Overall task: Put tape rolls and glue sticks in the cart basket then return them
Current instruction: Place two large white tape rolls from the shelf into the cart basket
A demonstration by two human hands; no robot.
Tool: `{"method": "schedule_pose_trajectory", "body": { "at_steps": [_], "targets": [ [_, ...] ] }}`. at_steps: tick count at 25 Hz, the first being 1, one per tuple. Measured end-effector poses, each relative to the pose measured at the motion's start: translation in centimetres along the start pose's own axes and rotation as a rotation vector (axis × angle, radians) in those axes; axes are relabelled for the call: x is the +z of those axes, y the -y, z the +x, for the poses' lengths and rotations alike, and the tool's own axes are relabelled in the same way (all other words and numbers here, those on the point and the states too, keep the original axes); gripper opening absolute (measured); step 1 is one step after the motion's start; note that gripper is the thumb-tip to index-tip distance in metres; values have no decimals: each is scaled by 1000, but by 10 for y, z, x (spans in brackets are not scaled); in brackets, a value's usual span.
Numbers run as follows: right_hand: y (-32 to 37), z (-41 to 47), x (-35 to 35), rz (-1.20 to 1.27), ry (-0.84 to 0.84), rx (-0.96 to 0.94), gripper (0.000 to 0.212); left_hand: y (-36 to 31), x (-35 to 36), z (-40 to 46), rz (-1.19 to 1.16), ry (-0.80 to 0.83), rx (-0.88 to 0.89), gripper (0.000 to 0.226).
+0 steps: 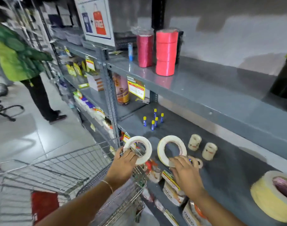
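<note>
Standing glue sticks [153, 119], small rolls [202, 146] behind

Grey metal shelving [204, 88], seemingly tiled floor [41, 136]

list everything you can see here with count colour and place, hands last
thin tape rolls: 2, white, one in each hand at the middle shelf's front
small tape rolls: 2 upright, cream, middle shelf right of the thin rolls
wide tape roll: 1, pale yellow, middle shelf far right
glue sticks: 5, blue with yellow caps, upright at the back of the middle shelf
red rolls: 2 stacks, top shelf
cart basket: 1, wire, left of the shelf
bystander: 1, green jacket, far left
left hand: holds the left roll
right hand: holds the right roll
</note>
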State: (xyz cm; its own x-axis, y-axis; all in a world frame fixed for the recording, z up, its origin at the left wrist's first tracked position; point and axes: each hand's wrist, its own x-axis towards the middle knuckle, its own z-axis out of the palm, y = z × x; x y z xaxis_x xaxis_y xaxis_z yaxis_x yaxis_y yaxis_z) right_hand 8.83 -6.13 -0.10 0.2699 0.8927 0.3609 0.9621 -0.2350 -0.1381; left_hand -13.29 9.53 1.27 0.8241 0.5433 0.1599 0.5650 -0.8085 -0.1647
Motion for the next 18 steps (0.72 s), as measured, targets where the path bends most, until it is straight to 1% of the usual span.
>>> {"method": "schedule_pose_trajectory", "body": {
  "at_steps": [2, 4, 6, 9, 12, 14, 16, 18],
  "targets": [
    [35, 27, 22, 26, 20, -97, 29, 40, 8, -31, 18, 79, -121, 38],
    [78, 59, 50, 67, 42, -210, 26, 81, 22, -62, 24, 198, -231, 46],
    [114, 83, 75, 83, 124, -270, 27, 110, 41, -86, 20, 262, -294, 48],
    [167, 118, 126, 32, 311, -354, 27, 156, 93, -115, -32, 348, -363, 48],
    [205, 138, 182, -54, 526, -417, 40, 179, 148, -128, -87, 428, -363, 35],
    [217, 144, 214, -93, 655, -429, 39, 176, 180, -134, -147, 517, -351, 29],
    [228, 151, 252, -185, 824, -463, 34, 172, 216, -140, -251, 586, -356, 27],
    [231, 151, 293, -229, 955, -482, 29, 165, 240, -142, -356, 669, -394, 19]
  ]
}}
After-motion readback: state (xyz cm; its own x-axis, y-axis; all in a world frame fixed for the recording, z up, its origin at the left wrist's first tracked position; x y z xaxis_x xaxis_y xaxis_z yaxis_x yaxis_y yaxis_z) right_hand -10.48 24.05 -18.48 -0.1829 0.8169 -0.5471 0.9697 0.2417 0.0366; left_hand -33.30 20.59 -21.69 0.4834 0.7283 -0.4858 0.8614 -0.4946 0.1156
